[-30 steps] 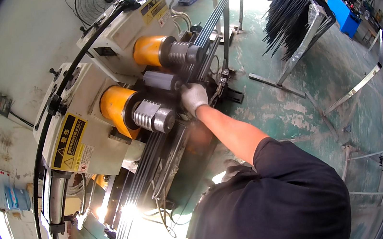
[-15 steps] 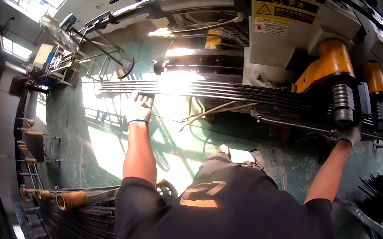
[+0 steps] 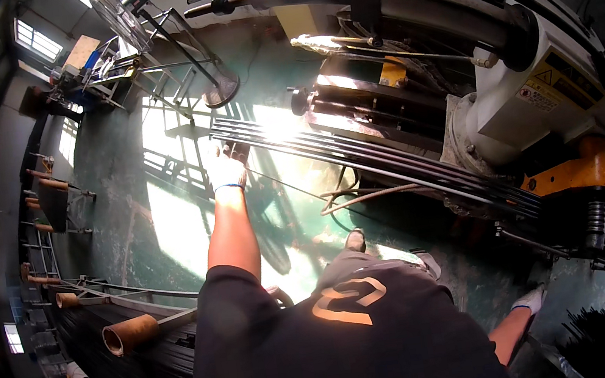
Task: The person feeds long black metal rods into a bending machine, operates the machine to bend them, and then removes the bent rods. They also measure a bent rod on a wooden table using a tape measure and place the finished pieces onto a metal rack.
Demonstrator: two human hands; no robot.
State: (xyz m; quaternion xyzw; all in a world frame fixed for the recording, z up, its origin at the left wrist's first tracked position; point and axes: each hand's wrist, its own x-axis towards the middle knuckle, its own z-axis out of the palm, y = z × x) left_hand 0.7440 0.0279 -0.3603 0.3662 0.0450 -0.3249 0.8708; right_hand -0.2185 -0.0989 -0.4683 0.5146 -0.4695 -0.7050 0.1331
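Several long dark rods [image 3: 367, 159] lie side by side, slanting from the bright floor area in the middle down to the machine's orange arm [image 3: 572, 172] on the right. My left hand [image 3: 226, 170], in a pale glove, is at the rods' left end, beside a small dark plate [image 3: 238, 151]. Its fingers look stretched out and apart, though glare blurs whether they touch the rods. Low on the right, my right hand [image 3: 530, 301], also gloved, is away from the rods and machine. Its fingers are too small and indistinct to read.
The large machine [image 3: 545, 84] fills the upper right, with a coil spring [image 3: 595, 219] below its orange arm. A bent hose [image 3: 372, 196] hangs under the rods. Bundled black rods lie lower left [image 3: 122, 358] and lower right [image 3: 593, 334]. A stand with a round base [image 3: 222, 91] is at the back.
My right hand has left the rods beneath the spring and dropped lower, toward my side. The whole view has shifted, with the machine now farther right. My left hand stays near the rods' left end.
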